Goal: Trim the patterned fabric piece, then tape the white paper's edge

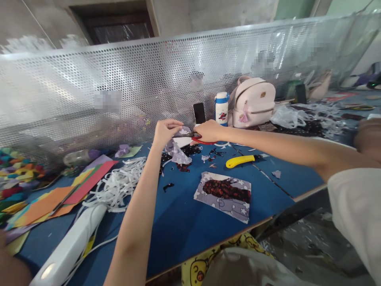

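Note:
Both my arms reach forward over the blue table. My left hand [167, 133] pinches a piece of purple star-patterned fabric [178, 153] that hangs down below the fingers. My right hand [208, 132] is closed round the red handles of a pair of scissors [205, 141]. The scissor blades point left toward the fabric near my left fingers. Closer to me lies a flat purple star-print piece [220, 204] with a dark red-and-black lacy patch on it. A yellow utility knife [240, 161] rests to the right of my hands. Small dark scraps lie scattered around.
A phone [199, 113], a white-and-blue bottle [222, 109] and a pink backpack [254, 103] stand along the perforated metal screen [166, 75]. Leftward lie white strips [119, 184], coloured sheets [59, 198] and a white power strip [74, 246]. Other people's arms show at both sides.

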### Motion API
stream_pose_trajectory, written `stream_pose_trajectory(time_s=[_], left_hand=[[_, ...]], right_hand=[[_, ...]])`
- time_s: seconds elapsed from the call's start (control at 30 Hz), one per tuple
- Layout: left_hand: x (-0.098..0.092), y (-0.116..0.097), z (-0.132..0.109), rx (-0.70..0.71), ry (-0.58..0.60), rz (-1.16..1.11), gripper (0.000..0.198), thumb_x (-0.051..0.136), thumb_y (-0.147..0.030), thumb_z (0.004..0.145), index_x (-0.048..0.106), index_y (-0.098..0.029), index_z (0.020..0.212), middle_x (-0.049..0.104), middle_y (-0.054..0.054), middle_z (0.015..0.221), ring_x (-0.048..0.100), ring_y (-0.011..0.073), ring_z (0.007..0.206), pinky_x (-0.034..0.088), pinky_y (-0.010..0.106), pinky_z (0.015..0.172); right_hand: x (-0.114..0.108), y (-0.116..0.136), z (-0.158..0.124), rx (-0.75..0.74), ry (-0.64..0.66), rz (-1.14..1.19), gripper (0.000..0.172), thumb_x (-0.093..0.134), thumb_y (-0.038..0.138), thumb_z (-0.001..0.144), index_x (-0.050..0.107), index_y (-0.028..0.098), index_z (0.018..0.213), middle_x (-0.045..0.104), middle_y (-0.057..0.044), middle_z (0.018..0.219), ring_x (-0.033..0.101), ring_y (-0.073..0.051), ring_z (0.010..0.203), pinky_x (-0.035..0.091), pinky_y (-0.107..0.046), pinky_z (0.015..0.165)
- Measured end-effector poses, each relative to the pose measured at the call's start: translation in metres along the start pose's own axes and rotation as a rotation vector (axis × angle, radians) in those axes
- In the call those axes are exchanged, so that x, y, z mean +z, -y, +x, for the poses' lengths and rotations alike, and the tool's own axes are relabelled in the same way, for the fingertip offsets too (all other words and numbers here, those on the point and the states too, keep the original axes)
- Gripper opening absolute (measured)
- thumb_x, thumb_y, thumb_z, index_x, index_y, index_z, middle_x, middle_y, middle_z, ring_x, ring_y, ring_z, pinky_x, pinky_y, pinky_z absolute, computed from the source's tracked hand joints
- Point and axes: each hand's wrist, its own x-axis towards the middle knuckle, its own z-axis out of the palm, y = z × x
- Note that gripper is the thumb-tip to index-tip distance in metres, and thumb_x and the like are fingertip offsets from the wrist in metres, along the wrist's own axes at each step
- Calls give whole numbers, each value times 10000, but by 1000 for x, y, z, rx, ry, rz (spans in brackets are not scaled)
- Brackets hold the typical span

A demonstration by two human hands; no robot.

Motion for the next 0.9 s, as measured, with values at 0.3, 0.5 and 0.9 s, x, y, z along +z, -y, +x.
stream_pose_trajectory(time_s=[0.3, 0.5, 0.9], left_hand=[[-3, -5, 0, 10, -19, -14, 215, 750, -270, 718, 797, -139, 883, 784, 74, 798, 721, 193, 720, 537, 263, 653], [-5, -3, 0, 0, -33, -24, 198, 751, -256, 716, 793, -144, 874, 782, 71, 798, 723, 196, 716, 546, 269, 652], [15, 12, -1, -32, 99, -93, 258, 781, -230, 680, 766, -145, 923, 780, 96, 954, 746, 226, 875, 593, 331, 814]], right_hand=[[-9, 12, 2, 8, 1, 14, 691, 434, 727, 920, 752, 118, 991, 756, -198, 941, 711, -326, 901, 420, -353, 699], [-9, 15, 3, 55, 29, 91, 632, 525, 687, 897, 758, 101, 930, 749, -222, 970, 705, -366, 961, 454, -378, 756], [44, -31, -11, 320, 84, 971, 578, 543, 713, 882, 614, 148, 785, 732, -130, 743, 721, -220, 677, 556, -289, 592]])
